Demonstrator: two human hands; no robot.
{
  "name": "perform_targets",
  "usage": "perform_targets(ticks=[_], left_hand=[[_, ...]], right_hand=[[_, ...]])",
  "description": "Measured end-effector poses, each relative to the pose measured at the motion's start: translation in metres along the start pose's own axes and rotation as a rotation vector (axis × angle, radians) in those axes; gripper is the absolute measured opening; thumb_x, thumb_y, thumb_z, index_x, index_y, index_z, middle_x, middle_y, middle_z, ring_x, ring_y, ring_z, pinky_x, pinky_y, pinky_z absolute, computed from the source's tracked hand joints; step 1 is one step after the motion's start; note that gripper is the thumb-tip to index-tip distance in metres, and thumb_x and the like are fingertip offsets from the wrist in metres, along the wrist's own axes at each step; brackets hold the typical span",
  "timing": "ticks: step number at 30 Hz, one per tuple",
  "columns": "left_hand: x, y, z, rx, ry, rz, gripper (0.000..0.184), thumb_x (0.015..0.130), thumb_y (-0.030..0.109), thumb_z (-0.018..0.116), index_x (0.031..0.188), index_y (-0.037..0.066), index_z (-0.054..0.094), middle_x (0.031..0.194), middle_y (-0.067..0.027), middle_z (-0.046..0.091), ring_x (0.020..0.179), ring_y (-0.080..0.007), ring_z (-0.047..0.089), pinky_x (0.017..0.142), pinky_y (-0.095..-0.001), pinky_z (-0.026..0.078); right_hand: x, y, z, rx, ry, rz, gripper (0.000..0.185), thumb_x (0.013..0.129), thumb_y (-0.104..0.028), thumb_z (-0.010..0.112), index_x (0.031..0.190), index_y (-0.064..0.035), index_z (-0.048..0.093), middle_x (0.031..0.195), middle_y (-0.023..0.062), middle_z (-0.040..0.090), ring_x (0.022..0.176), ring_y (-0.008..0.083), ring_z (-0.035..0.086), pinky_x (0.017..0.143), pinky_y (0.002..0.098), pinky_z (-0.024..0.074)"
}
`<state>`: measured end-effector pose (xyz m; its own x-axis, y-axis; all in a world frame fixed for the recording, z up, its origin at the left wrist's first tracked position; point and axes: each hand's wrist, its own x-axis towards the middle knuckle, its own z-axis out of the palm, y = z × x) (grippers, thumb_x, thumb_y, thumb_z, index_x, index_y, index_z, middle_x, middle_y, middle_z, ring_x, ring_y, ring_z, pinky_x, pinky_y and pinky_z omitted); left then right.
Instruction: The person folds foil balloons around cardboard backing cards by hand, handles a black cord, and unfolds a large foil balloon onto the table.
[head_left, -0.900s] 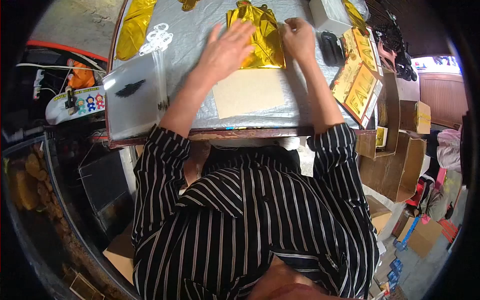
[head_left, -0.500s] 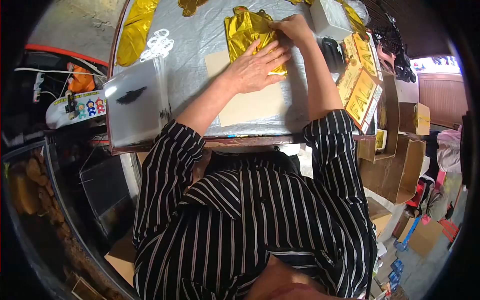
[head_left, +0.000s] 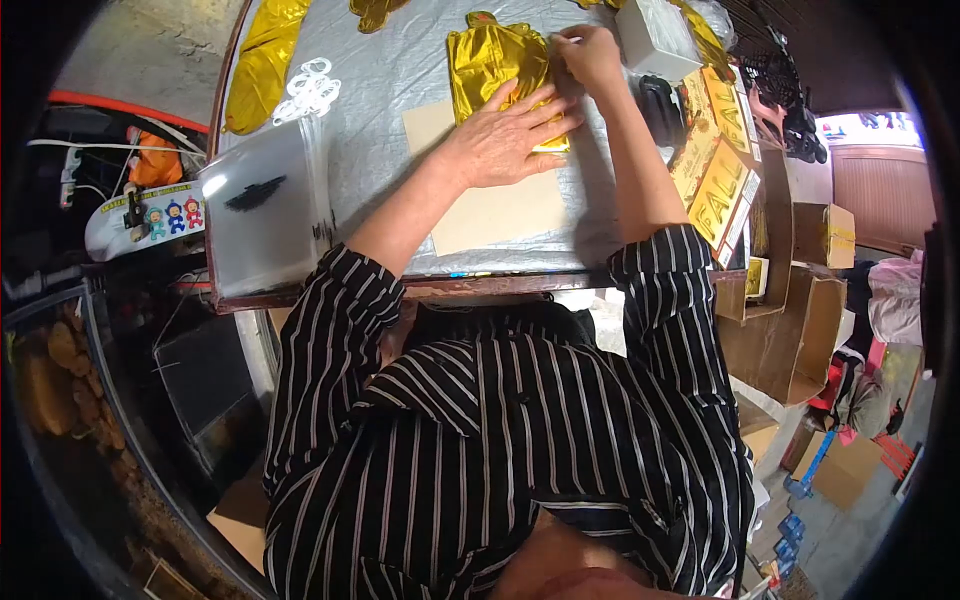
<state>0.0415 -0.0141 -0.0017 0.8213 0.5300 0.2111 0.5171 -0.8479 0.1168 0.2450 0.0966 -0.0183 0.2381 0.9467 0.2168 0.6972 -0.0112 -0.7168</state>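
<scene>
On the silver-covered table lies a folded gold foil piece (head_left: 490,65), partly over a beige card (head_left: 500,215). My left hand (head_left: 505,140) rests flat across the lower part of the foil and the top of the card, its fingers spread. Just right of the foil's upper edge is my right hand (head_left: 590,57), its thumb and fingertips pinched together. Whatever its fingertips hold, if anything, is too small to make out.
White rings (head_left: 310,92) and clear plastic bags (head_left: 265,215) lie at the left, below long gold foil (head_left: 265,70). At the right are a white box (head_left: 657,38), a black object (head_left: 660,108) and FALL-printed packages (head_left: 718,190). Cardboard boxes (head_left: 775,335) stand beyond the table edge.
My left hand has come down and right onto the foil's lower part. My right hand moved up and left to the foil's edge, then slightly off it. The card shows further left.
</scene>
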Motion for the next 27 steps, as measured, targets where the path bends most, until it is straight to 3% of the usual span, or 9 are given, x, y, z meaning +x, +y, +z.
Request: perform_targets(ticks=[3, 4, 8, 11, 13, 16, 19, 22, 27], left_hand=[[0.002, -0.01, -0.013, -0.209, 0.168, -0.057, 0.065, 0.104, 0.055, 0.041, 0.154, 0.014, 0.041, 0.161, -0.0042, 0.038, 0.151, -0.0254, 0.03, 0.124, -0.0483, 0.022], [-0.001, -0.02, -0.013, -0.101, 0.209, -0.073, 0.067, 0.104, 0.052, 0.043, 0.153, 0.007, 0.04, 0.16, -0.0092, 0.039, 0.149, -0.0277, 0.034, 0.123, -0.0469, 0.026], [-0.009, -0.033, -0.015, -0.092, 0.14, -0.197, 0.074, 0.102, 0.055, 0.046, 0.151, 0.001, 0.041, 0.158, -0.0152, 0.04, 0.148, -0.0291, 0.035, 0.123, -0.0474, 0.025], [-0.008, -0.023, -0.003, -0.006, 0.121, -0.242, 0.079, 0.099, 0.062, 0.048, 0.153, 0.005, 0.041, 0.162, -0.0128, 0.034, 0.151, -0.0283, 0.028, 0.126, -0.0475, 0.018], [-0.011, -0.022, 0.001, 0.003, 0.065, -0.234, 0.088, 0.096, 0.069, 0.046, 0.154, 0.004, 0.037, 0.163, -0.012, 0.031, 0.153, -0.0279, 0.024, 0.126, -0.0485, 0.016], [-0.01, -0.02, 0.006, -0.004, 0.071, -0.237, 0.09, 0.096, 0.071, 0.042, 0.155, 0.003, 0.035, 0.165, -0.0108, 0.028, 0.154, -0.0265, 0.02, 0.126, -0.0489, 0.015], [-0.011, -0.019, 0.006, -0.013, 0.035, -0.252, 0.091, 0.097, 0.072, 0.039, 0.156, 0.003, 0.033, 0.166, -0.01, 0.025, 0.155, -0.0259, 0.017, 0.127, -0.0484, 0.014], [-0.012, -0.018, 0.004, -0.001, 0.065, -0.238, 0.09, 0.097, 0.072, 0.039, 0.156, 0.003, 0.033, 0.165, -0.0114, 0.027, 0.155, -0.0267, 0.018, 0.126, -0.0486, 0.012], [-0.013, -0.018, 0.006, -0.009, 0.069, -0.246, 0.092, 0.097, 0.072, 0.037, 0.156, 0.0, 0.032, 0.164, -0.0142, 0.028, 0.154, -0.0287, 0.018, 0.126, -0.0486, 0.012]], right_hand=[[-0.006, -0.004, -0.024, -0.088, -0.11, 0.08, 0.036, 0.079, -0.036, 0.081, 0.086, -0.0004, 0.078, 0.069, 0.0147, 0.072, 0.063, 0.0246, 0.072, 0.066, 0.0364, 0.0581], [-0.007, -0.007, -0.032, -0.034, -0.211, 0.16, 0.04, 0.078, -0.038, 0.083, 0.082, 0.0011, 0.077, 0.067, 0.0147, 0.071, 0.057, 0.0226, 0.07, 0.065, 0.036, 0.058], [-0.019, -0.018, -0.039, 0.036, -0.258, 0.112, 0.043, 0.077, -0.04, 0.085, 0.08, 0.0023, 0.076, 0.066, 0.0157, 0.07, 0.052, 0.0212, 0.068, 0.063, 0.0359, 0.0574], [-0.022, -0.024, -0.035, -0.054, -0.334, 0.166, 0.041, 0.073, -0.039, 0.087, 0.083, 0.0002, 0.078, 0.069, 0.0152, 0.072, 0.057, 0.0237, 0.07, 0.065, 0.0367, 0.0577], [-0.024, -0.016, -0.025, -0.169, -0.18, 0.004, 0.038, 0.072, -0.038, 0.087, 0.086, -0.0036, 0.079, 0.076, 0.0149, 0.074, 0.07, 0.029, 0.074, 0.07, 0.0396, 0.0586], [-0.03, -0.023, -0.022, -0.251, -0.125, 0.084, 0.032, 0.071, -0.034, 0.084, 0.087, -0.0068, 0.08, 0.087, 0.0157, 0.076, 0.085, 0.0331, 0.074, 0.077, 0.0434, 0.0586], [-0.027, -0.034, -0.024, -0.34, -0.211, 0.113, 0.029, 0.073, -0.029, 0.08, 0.09, -0.0057, 0.079, 0.096, 0.0184, 0.076, 0.09, 0.0346, 0.074, 0.08, 0.0452, 0.0582], [-0.021, -0.04, -0.014, -0.452, -0.145, 0.136, 0.029, 0.073, -0.024, 0.075, 0.093, -0.0046, 0.078, 0.099, 0.0199, 0.075, 0.091, 0.0354, 0.074, 0.08, 0.0451, 0.0582], [-0.014, -0.04, -0.011, -0.391, -0.261, 0.165, 0.03, 0.073, -0.021, 0.072, 0.094, -0.0017, 0.077, 0.097, 0.0214, 0.075, 0.091, 0.0356, 0.074, 0.081, 0.0437, 0.0584]])
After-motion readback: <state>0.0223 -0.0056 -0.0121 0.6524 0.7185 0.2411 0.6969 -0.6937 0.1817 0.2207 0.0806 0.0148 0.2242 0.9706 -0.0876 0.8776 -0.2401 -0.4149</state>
